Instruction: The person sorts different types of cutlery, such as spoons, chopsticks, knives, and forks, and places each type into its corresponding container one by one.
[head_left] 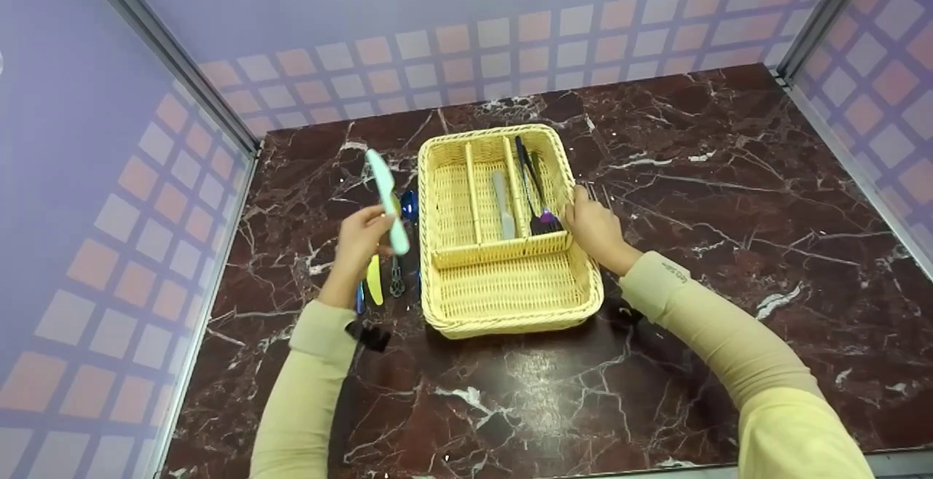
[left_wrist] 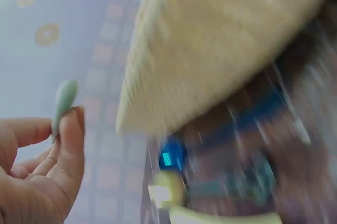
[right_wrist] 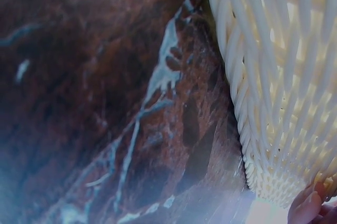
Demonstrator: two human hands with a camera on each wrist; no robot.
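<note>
My left hand [head_left: 361, 242] pinches a mint-green knife [head_left: 380, 173] between thumb and fingers, raised left of the yellow wicker basket [head_left: 510, 324]. In the left wrist view the knife [left_wrist: 65, 97] appears nearly end-on above the fingertips. My right hand [head_left: 598, 231] grips the basket's right rim; its fingers [right_wrist: 306, 205] show at the wicker wall in the right wrist view. A grey butter knife [head_left: 501, 202] lies in the middle compartment. Dark forks [head_left: 526, 180], one with a purple part, lie in the right compartment.
Left of the basket lie a blue spoon [head_left: 410, 205], a yellow knife [head_left: 374, 282], an ornate dark handle [head_left: 396, 282] and a blue handle [head_left: 360, 298]. Thin metal tines [head_left: 592, 191] show just beyond the right hand. Tiled panels [head_left: 452, 49] enclose the dark marbled table [head_left: 700, 195].
</note>
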